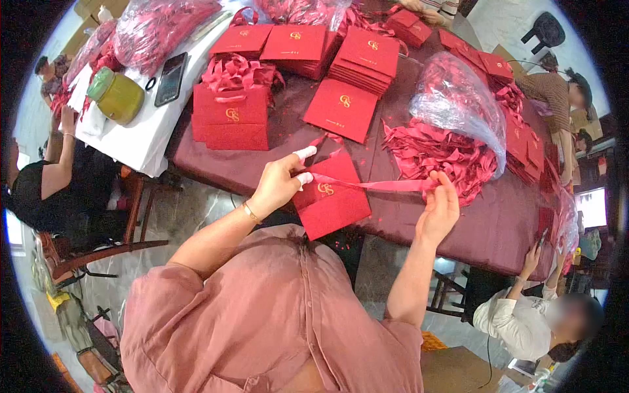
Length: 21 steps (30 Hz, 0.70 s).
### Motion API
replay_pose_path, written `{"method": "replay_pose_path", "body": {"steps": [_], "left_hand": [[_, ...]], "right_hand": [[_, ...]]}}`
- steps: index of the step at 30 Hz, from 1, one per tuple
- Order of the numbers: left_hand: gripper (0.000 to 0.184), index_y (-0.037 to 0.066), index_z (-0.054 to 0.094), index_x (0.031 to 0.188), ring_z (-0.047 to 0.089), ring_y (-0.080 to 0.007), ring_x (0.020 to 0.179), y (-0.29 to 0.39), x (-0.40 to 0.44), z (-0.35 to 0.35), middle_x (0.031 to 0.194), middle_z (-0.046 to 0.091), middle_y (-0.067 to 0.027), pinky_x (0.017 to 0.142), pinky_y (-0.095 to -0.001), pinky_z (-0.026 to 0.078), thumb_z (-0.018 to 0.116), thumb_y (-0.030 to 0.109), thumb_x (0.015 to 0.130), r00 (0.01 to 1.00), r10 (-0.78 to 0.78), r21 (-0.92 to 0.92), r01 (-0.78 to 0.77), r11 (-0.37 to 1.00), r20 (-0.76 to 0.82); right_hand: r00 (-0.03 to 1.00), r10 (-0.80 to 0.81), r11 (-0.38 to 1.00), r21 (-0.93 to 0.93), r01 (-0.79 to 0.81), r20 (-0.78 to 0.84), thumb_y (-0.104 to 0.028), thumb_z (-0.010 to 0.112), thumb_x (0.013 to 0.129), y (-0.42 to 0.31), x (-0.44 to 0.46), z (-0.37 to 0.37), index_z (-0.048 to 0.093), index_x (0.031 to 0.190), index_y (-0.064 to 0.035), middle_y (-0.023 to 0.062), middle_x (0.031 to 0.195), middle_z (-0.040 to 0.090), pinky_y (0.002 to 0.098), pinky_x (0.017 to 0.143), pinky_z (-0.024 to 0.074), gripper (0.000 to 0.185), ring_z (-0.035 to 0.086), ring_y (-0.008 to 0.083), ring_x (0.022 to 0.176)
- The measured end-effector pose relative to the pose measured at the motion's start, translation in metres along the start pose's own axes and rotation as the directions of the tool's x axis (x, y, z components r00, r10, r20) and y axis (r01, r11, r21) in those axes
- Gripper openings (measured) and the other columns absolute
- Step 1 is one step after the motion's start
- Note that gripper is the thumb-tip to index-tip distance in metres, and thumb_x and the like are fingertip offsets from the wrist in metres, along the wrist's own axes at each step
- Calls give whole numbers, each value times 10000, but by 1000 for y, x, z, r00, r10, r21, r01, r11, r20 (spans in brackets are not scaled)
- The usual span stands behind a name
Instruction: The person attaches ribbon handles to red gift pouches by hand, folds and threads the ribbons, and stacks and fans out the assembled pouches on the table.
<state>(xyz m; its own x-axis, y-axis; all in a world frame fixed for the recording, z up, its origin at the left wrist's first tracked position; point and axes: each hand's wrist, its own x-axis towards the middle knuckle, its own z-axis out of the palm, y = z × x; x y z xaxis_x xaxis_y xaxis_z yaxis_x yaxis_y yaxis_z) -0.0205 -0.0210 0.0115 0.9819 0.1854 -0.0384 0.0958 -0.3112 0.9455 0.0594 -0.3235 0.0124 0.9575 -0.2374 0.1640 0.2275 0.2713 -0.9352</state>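
Red bag (333,216) with gold monogram (325,189) resembling "GS", at the near edge of the counter (400,219), left hand (278,183) pinching a pink ribbon (386,186) over it, right hand (440,213) gripping the ribbon farther along, similarly marked stacks (230,124) beyond, small print unreadable.

A dusty-pink shirt (255,295) fills the space around 6 o'clock, its loose cloth creased and gathered in soft folds. A buttoned front strip (309,324) runs down it along the 12-to-6 line. The short, wide sleeves sit at 8 o'clock and 5 o'clock. A thin gold-coloured bracelet (249,211) circles the left wrist, towards 9 o'clock. White coverings (305,153) (tape or caps, hard to tell) wrap two fingertips of the left hand (275,182).
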Motion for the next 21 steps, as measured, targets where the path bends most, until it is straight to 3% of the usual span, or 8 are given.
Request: {"method": "replay_pose_path", "body": {"steps": [2,6,9,11,13,16,19,21], "left_hand": [[462,49,585,1278,623,-139,652,2,-1,0,1019,682,-149,603,-309,529,690,42,829,999,-45,-58,45,997,1],[413,80,575,1307,594,-97,790,-7,4,-8,973,645,-91,609,-258,556,654,105,902,997,41,53,-45,998,70],[413,74,579,1294,613,-173,793,0,10,-7,957,649,-107,667,-301,553,653,98,888,983,179,205,-183,962,34],[410,66,597,1258,609,-270,825,5,16,-7,971,642,-141,751,-356,529,665,89,854,946,323,384,-312,869,37],[418,64,599,1249,605,-291,858,11,22,-2,978,641,-148,785,-374,511,673,90,839,941,335,347,-327,879,37],[442,63,595,1241,622,-310,862,9,34,9,982,649,-167,764,-392,516,693,72,810,924,383,284,-373,883,25],[497,58,572,1271,640,-262,802,12,40,11,963,655,-156,695,-361,532,691,12,791,969,214,229,-238,944,126],[578,74,536,1333,629,-180,750,11,44,11,956,660,-119,638,-324,533,661,-63,785,976,99,7,-102,995,196]], "right_hand": [[996,34,926,373,-65,88,-55,574,942,-1,9,13,597,1124,21,116,918,660,318,774,533,199,644,190,826],[967,93,988,95,-119,238,-29,567,938,0,-10,58,455,1272,11,75,800,629,284,627,531,354,629,167,667],[862,388,920,-80,-384,326,-14,564,932,19,-18,66,531,1176,11,81,833,663,258,603,521,247,639,150,637],[834,440,897,-108,-430,332,-14,567,928,26,-24,71,576,1092,6,81,843,674,251,595,513,165,632,142,614],[805,447,893,-151,-423,389,-22,582,922,30,-23,73,607,1041,5,67,832,669,232,594,493,124,609,108,610],[874,295,908,-398,-130,387,-54,621,905,36,-30,87,641,967,15,36,802,656,218,612,474,95,564,51,674],[874,171,773,-612,167,454,-57,656,844,35,-29,96,649,887,-2,99,754,659,307,619,501,70,632,157,661],[829,75,702,-620,350,554,-57,654,824,24,-31,105,636,864,-3,139,748,644,342,612,503,70,649,236,656]]}}
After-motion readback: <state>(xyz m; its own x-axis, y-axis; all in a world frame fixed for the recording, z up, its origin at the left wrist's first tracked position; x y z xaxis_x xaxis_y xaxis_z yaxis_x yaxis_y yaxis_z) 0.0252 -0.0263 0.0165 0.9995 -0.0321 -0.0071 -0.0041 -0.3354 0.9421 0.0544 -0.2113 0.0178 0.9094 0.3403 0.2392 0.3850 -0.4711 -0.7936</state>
